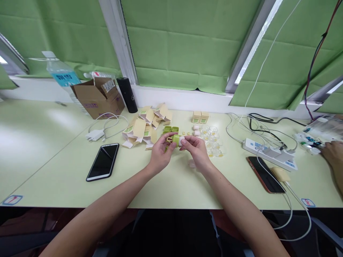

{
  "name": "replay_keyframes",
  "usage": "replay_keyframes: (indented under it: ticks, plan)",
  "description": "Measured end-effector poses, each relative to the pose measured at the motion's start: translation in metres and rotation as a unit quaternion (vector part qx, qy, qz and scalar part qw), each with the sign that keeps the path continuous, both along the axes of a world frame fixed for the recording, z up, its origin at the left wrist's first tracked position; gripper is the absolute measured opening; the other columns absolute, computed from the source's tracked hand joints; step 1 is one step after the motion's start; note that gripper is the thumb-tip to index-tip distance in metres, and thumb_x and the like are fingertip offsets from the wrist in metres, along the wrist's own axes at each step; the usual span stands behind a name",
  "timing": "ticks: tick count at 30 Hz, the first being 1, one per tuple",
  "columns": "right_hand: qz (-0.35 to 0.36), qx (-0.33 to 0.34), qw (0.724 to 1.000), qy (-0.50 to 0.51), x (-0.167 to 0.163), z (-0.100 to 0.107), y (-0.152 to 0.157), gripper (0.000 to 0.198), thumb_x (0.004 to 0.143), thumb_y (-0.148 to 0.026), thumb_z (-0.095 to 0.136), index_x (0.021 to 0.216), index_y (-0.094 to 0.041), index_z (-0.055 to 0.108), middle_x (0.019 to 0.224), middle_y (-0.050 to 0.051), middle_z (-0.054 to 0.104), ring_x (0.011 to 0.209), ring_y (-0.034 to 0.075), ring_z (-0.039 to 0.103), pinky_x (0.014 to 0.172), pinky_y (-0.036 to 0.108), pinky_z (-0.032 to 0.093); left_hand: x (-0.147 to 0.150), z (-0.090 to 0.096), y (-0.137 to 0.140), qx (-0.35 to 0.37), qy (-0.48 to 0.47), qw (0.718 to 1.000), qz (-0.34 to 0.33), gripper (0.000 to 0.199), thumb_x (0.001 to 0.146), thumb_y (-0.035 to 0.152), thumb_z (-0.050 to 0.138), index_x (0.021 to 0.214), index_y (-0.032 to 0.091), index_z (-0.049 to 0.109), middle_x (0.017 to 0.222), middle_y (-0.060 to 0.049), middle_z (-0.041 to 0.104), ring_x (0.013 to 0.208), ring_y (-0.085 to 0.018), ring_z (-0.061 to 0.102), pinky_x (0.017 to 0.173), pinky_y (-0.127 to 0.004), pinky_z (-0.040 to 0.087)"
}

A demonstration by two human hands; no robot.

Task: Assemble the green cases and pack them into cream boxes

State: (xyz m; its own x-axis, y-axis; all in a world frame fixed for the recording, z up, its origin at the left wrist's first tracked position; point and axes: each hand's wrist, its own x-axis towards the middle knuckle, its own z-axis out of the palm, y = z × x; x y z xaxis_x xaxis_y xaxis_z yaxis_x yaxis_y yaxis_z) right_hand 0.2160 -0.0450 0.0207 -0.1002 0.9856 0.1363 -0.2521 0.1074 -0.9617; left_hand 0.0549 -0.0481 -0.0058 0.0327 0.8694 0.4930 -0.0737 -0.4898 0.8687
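Both hands meet over the table (174, 189), close together, with one small assembly between them: the left hand (161, 151) has its thumb and fingers closed on a green case (175, 139) with a pale yellow loop (169, 139) at its left end, while the right hand (197, 150) pinches a whitish piece (181, 140) at the case's right end. How far the two parts fit together is hidden by the fingertips. Just behind the hands sit more green cups (175, 129), and beside them a couple of tiny yellow parts (188, 133). Near the right hand, pale pink pieces (196, 133) stand next to a cluster of clear cups (213, 139) with yellow spots inside; another pinkish piece (191, 163) lies partly behind that hand. Two small cartons (200, 117) stand side by side farther back, and a heap of opened cartons (139, 129) spreads beyond the left hand. Farther left are a black phone (103, 162), a white charger (95, 135) with its cable, a cardboard box (99, 103), a black cylinder (127, 95) and a large bottle (64, 76). Out to the right lie a power strip (268, 153) with plugs in it, a second phone (264, 173) and another person's hand (333, 153) at the edge. Green blinds (187, 43) hang behind everything.
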Motion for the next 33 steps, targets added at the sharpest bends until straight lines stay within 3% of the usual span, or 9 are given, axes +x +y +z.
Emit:
replay_keyframes:
  ticks: [8,21,33]
  plan:
    - [-0.001,-0.012,1.0,0.01,0.0,-0.004,0.0,0.045,0.065,-0.056,0.094,0.087,-0.019,0.081,0.082,0.005,0.078,0.075,0.019,0.07,0.071,0.033,0.06,-0.001,0.001,0.0,0.027,0.012,0.999,0.012,0.037,0.099,0.047,0.067,0.127,0.023,0.068,0.125,-0.012,0.073,0.098,-0.02,0.068,0.085,-0.034,0.061]
    - [-0.027,-0.025,0.999,0.03,-0.002,-0.007,0.002,0.049,0.058,-0.058,0.097,0.082,-0.02,0.08,0.075,0.003,0.076,0.069,0.016,0.066,0.07,0.032,0.058,0.001,-0.014,0.003,0.022,0.037,0.998,0.037,0.042,0.096,0.048,0.07,0.13,0.023,0.069,0.125,-0.012,0.071,0.107,-0.023,0.07,0.094,-0.038,0.059]
    - [-0.039,-0.01,0.999,-0.003,-0.003,-0.005,-0.001,0.047,0.063,-0.058,0.094,0.085,-0.02,0.079,0.081,0.004,0.078,0.07,0.017,0.068,0.073,0.035,0.061,0.001,-0.013,0.003,0.02,0.036,0.999,0.022,0.042,0.1,0.048,0.064,0.134,0.023,0.065,0.129,-0.013,0.07,0.107,-0.023,0.069,0.097,-0.04,0.057]
